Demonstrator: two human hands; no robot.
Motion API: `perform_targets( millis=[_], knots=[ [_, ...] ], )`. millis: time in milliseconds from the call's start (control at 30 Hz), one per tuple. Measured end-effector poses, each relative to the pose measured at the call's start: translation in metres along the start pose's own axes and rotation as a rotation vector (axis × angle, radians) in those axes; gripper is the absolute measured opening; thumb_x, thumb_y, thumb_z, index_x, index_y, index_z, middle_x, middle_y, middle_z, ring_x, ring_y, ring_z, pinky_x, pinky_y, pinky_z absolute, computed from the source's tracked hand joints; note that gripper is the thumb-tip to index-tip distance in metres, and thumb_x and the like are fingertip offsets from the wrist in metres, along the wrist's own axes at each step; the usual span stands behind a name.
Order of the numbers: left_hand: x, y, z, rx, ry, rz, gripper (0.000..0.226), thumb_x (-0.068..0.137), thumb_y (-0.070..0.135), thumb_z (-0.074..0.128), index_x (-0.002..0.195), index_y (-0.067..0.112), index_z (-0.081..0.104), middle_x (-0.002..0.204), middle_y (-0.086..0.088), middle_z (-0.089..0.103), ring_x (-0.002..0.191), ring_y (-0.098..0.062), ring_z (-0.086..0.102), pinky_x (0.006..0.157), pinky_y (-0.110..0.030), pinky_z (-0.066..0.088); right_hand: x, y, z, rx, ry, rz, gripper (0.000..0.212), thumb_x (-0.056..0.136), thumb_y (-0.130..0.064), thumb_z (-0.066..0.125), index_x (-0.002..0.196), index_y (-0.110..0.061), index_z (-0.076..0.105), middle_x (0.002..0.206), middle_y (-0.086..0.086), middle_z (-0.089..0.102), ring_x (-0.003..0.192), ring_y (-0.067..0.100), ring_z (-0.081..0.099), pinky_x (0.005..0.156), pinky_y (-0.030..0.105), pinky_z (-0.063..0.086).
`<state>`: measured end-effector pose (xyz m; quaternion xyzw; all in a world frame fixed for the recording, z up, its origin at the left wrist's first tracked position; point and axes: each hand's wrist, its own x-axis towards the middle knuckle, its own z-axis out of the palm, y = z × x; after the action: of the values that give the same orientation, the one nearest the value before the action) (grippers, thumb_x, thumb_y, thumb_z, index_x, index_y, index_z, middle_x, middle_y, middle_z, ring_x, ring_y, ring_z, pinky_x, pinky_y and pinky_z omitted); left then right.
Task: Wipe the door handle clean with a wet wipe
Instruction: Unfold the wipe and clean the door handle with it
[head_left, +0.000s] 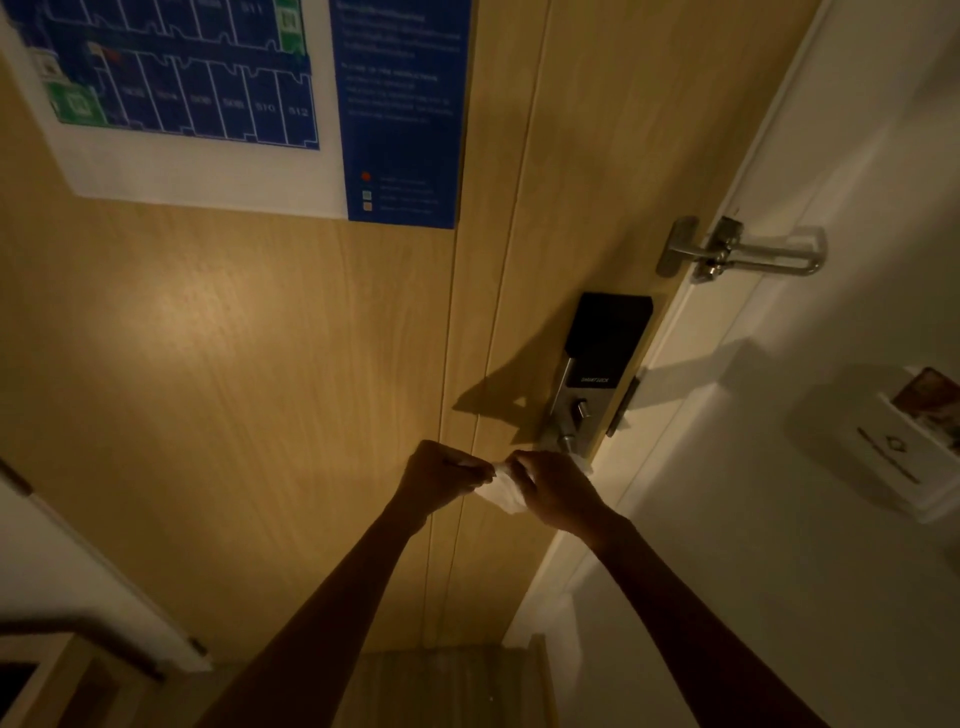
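A white wet wipe (500, 491) hangs between both of my hands in front of the wooden door (260, 364). My left hand (439, 475) pinches its left edge. My right hand (553, 488) grips its right part, just below the lock. The silver and black electronic lock plate (592, 374) sits on the door's right side. Only the metal base of the door handle (563, 441) shows above my right hand; the lever itself is hidden behind my right hand and the wipe.
A metal swing-bar guard (748, 249) is fixed above the lock on the white door frame (727, 322). A blue evacuation plan (234, 93) hangs on the door. A white key-card holder (898, 457) is on the right wall. Wooden furniture (47, 675) stands at the lower left.
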<state>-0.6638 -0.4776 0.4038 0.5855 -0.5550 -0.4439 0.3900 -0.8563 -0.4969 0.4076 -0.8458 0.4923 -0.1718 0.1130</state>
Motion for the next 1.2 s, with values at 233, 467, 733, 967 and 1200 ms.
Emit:
perform_targets(
  millis=[233,467,733,967,1200],
  knots=[
    [-0.001,0.002,0.002,0.01,0.035,-0.04,0.008,0.074,0.012,0.078,0.082,0.015,0.079,0.077,0.002,0.077,0.073,-0.008,0.073,0.071,-0.018,0.057,0.001,-0.009,0.003,-0.051,-0.024,-0.054,0.026,0.1,-0.032,0.044,0.107,-0.017,0.063,0.099,-0.001,0.07,0.09,0.011,0.067,0.088,0.024,0.052],
    [-0.001,0.0,0.002,0.049,0.038,-0.042,0.011,0.073,0.014,0.08,0.084,0.015,0.079,0.077,0.001,0.077,0.072,-0.009,0.073,0.073,-0.021,0.059,-0.004,0.004,-0.009,-0.088,-0.036,-0.033,0.031,0.099,-0.034,0.045,0.118,-0.016,0.061,0.113,0.001,0.068,0.104,0.014,0.063,0.093,0.023,0.046],
    [0.003,0.002,-0.002,0.122,-0.01,0.005,0.012,0.073,0.013,0.08,0.084,0.016,0.078,0.075,0.003,0.075,0.072,-0.008,0.072,0.076,-0.022,0.058,0.001,0.007,-0.015,-0.077,-0.162,-0.071,0.03,0.099,-0.027,0.047,0.127,-0.019,0.056,0.123,0.0,0.066,0.11,0.017,0.063,0.096,0.031,0.051],
    [0.01,0.005,-0.008,0.154,-0.031,0.03,0.014,0.074,0.01,0.079,0.088,0.013,0.078,0.082,-0.004,0.076,0.076,-0.015,0.073,0.08,-0.03,0.06,-0.002,0.01,-0.01,-0.103,-0.114,-0.132,0.032,0.1,-0.029,0.042,0.123,-0.012,0.057,0.111,0.005,0.068,0.1,0.017,0.065,0.093,0.03,0.051],
    [0.008,0.007,-0.009,0.076,-0.064,-0.051,0.016,0.074,0.01,0.079,0.09,0.012,0.077,0.087,-0.005,0.077,0.079,-0.01,0.074,0.073,-0.016,0.057,0.0,-0.007,0.009,0.017,0.025,-0.125,0.027,0.098,-0.027,0.05,0.115,-0.012,0.064,0.105,0.004,0.072,0.096,0.014,0.068,0.089,0.024,0.051]
  ],
)
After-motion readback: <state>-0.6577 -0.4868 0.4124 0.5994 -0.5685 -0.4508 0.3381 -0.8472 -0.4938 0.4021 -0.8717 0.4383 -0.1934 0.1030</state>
